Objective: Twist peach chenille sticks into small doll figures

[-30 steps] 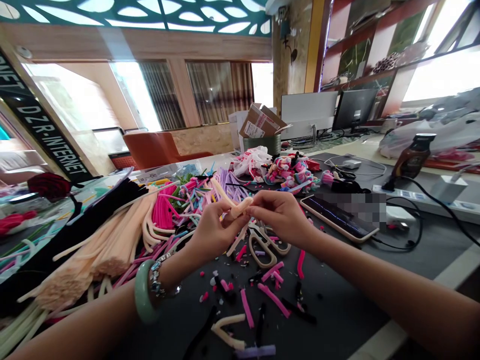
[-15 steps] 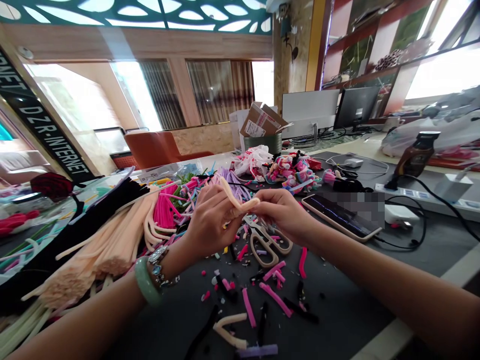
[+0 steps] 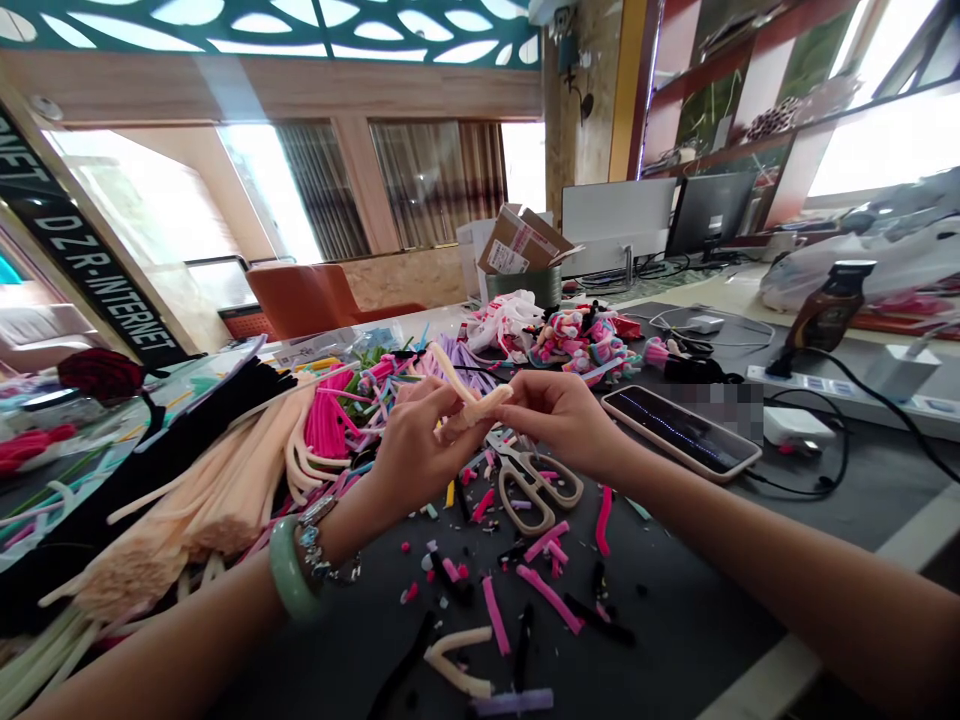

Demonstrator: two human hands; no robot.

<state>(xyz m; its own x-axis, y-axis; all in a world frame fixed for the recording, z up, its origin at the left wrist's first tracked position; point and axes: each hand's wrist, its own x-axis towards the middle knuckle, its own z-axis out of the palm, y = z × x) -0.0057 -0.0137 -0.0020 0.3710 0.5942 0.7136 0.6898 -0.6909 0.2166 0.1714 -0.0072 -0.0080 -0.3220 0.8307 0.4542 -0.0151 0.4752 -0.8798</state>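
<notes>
Between my hands is a cream pipe cleaner (image 3: 489,400), bent, with one end sticking up to the left and another pointing right. My left hand (image 3: 420,445) has its fingers closed around it. My right hand (image 3: 559,415) pinches it near its right end. Just below the hands lie scissors (image 3: 534,490) with beige handles, blades partly under my fingers. A bent cream piece (image 3: 457,665) rests at the front of the dark table. Thick bundles of cream pipe cleaners (image 3: 225,490) lie beside my left forearm.
Pink, black and purple cut pieces (image 3: 547,597) are scattered in front. A phone (image 3: 681,432) lies to the right, with a power strip (image 3: 862,395) and a brown bottle (image 3: 832,300) behind. Colourful fuzzy pieces (image 3: 589,340) are heaped at the back, near a cardboard box (image 3: 525,240).
My left hand has turned a little and its fingers have shifted on the pipe cleaner, whose upright end now leans further left. My right hand still pinches the other end.
</notes>
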